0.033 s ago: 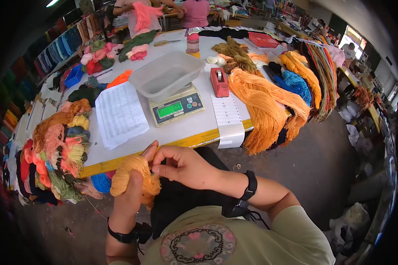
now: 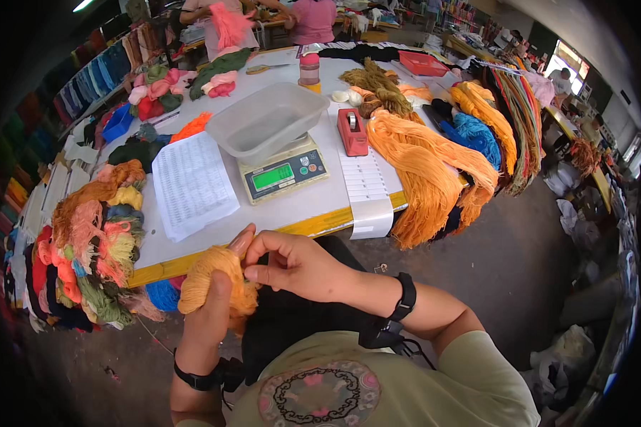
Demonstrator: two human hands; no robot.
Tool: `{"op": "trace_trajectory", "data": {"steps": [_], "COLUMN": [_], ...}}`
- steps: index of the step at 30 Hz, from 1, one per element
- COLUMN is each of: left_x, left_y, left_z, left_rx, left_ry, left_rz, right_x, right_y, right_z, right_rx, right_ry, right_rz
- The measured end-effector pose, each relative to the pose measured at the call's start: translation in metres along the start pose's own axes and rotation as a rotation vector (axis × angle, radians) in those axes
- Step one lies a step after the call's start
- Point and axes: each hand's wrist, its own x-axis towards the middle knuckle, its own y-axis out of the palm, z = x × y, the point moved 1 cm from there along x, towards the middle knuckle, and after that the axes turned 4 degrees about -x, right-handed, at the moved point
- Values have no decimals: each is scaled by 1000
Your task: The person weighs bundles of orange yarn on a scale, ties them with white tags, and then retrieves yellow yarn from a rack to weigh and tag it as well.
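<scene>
White worktop (image 2: 313, 203), yellow front edge. Centre: digital scale (image 2: 281, 173) carrying a clear plastic tub (image 2: 267, 117). Left of it: printed sheet (image 2: 190, 183). Right: red tape dispenser (image 2: 352, 132), paper strip (image 2: 367, 188) overhanging front edge. Right edge: orange yarn hanks (image 2: 424, 167). Left corner: mixed yarn bundles (image 2: 92, 242).

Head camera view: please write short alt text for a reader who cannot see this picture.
A person's left hand holds a small bundle of orange-yellow yarn while the right hand pinches it, in front of a white work table. On the table stand a digital scale with a clear plastic tray, printed paper sheets and large orange yarn skeins.
</scene>
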Motion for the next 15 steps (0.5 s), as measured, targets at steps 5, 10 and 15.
{"op": "trace_trajectory", "data": {"steps": [5, 10, 15], "left_x": [28, 43, 66], "left_y": [-7, -32, -23], "left_z": [7, 21, 21], "left_rx": [145, -400, 41], "left_ry": [43, -75, 48], "left_rz": [9, -145, 3], "right_x": [16, 38, 57], "right_y": [-10, -36, -21], "right_z": [-14, -5, -8], "right_rx": [-162, 347, 129], "right_ry": [-184, 100, -60], "right_rz": [-85, -11, -53]}}
